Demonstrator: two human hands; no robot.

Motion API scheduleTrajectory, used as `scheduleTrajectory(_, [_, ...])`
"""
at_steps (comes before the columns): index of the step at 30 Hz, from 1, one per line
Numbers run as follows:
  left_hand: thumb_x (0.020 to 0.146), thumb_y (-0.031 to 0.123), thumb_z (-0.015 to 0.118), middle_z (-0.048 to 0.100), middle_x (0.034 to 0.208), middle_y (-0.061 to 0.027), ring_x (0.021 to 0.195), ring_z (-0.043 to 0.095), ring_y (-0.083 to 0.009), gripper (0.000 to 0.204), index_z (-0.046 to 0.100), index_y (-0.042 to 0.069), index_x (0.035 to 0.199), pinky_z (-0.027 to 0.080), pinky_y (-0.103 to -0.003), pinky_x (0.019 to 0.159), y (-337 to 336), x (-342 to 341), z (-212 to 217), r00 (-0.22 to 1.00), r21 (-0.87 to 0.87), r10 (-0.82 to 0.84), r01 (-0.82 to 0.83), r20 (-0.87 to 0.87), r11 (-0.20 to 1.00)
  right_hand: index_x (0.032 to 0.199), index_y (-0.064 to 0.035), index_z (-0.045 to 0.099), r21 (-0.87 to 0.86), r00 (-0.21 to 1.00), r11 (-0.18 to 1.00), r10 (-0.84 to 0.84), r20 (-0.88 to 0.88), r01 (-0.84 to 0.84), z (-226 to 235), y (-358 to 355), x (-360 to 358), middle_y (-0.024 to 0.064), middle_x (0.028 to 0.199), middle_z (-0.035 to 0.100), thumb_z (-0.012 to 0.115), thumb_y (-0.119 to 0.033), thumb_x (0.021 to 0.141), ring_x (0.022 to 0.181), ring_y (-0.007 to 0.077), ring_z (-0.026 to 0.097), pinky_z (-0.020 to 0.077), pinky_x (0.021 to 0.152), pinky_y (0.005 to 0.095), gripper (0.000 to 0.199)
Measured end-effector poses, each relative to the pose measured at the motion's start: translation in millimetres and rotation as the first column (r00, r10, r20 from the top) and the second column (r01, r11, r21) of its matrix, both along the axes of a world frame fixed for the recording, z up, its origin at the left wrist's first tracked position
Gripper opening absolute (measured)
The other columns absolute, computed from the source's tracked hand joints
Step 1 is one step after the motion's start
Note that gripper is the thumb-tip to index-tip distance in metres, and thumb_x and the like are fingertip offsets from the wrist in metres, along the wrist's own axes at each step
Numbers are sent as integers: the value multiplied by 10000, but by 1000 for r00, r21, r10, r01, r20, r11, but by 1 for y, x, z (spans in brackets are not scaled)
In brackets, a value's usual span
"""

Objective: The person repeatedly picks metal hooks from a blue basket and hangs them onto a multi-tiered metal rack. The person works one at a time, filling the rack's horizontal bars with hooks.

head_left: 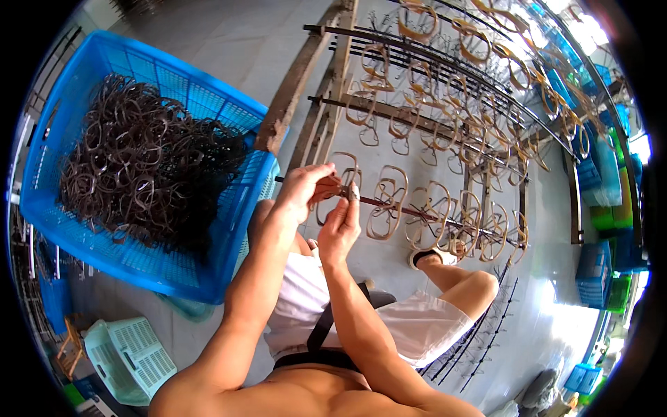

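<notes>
Both my hands meet at the left end of a dark rod [424, 214] strung with amber loop-shaped pieces [390, 201], which look like spectacle frames. My left hand [303, 191] is closed, its fingertips pinching a small dark reddish piece too blurred to name. Just right of it, my right hand [340, 226] is closed too, thumb and fingers raised against the rod's end and a frame there. What sits between its fingertips is mostly hidden. To my left stands a blue plastic basket [104, 260] heaped with dark brown loops [142, 156], tangled together.
A rack with wooden posts [295, 87] holds more rods of amber frames beyond my hands and to the right. Dark rods [479, 340] lie by my right leg. A pale green basket [132, 358] stands low left. Blue and green crates [595, 271] line the right side.
</notes>
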State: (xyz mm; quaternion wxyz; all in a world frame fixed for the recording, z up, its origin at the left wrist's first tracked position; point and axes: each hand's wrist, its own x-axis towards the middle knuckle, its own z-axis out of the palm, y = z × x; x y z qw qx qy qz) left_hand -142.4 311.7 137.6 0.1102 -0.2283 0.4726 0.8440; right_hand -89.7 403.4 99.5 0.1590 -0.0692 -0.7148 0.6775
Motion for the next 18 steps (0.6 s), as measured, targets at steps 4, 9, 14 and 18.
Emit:
scheduleTrajectory(4, [783, 192, 682, 653, 746, -65, 652, 625, -159, 149, 646, 50, 806, 501, -277, 631, 16, -1, -8, 997, 2, 79, -79, -21, 997, 895, -54, 509, -25, 1000, 1000, -8, -28, 7, -11, 9, 3, -49, 663, 406, 445, -151, 960, 566, 42, 365, 304, 477, 203, 133])
scheduleTrajectory(9, [828, 289, 635, 615, 640, -78, 597, 579, -130, 283, 630, 27, 720, 449, -303, 532, 17, 19, -17, 940, -636, 53, -269, -338, 724, 1214, 28, 466, -79, 998, 997, 13, -58, -18, -29, 7, 4, 1, 741, 468, 416, -209, 980, 649, 82, 420, 371, 557, 224, 336])
scheduleTrajectory(14, [852, 198, 623, 648, 760, -31, 633, 581, -95, 192, 649, 8, 865, 467, -250, 564, 28, 47, -8, 961, -269, -50, -26, -274, 963, 1290, 6, 450, -102, 999, 994, -28, 32, 31, -7, 17, -3, 105, 919, 569, 414, -234, 980, 665, 136, 457, 381, 537, 264, 393])
scheduleTrajectory(18, [850, 217, 616, 665, 804, -69, 680, 600, -120, 213, 651, 9, 882, 479, -267, 614, 33, 57, -20, 950, -446, 32, -175, -310, 878, 1290, 0, 452, 4, 998, 999, -54, -41, 54, -8, 12, -3, 117, 903, 574, 392, -229, 983, 693, 169, 497, 407, 575, 305, 388])
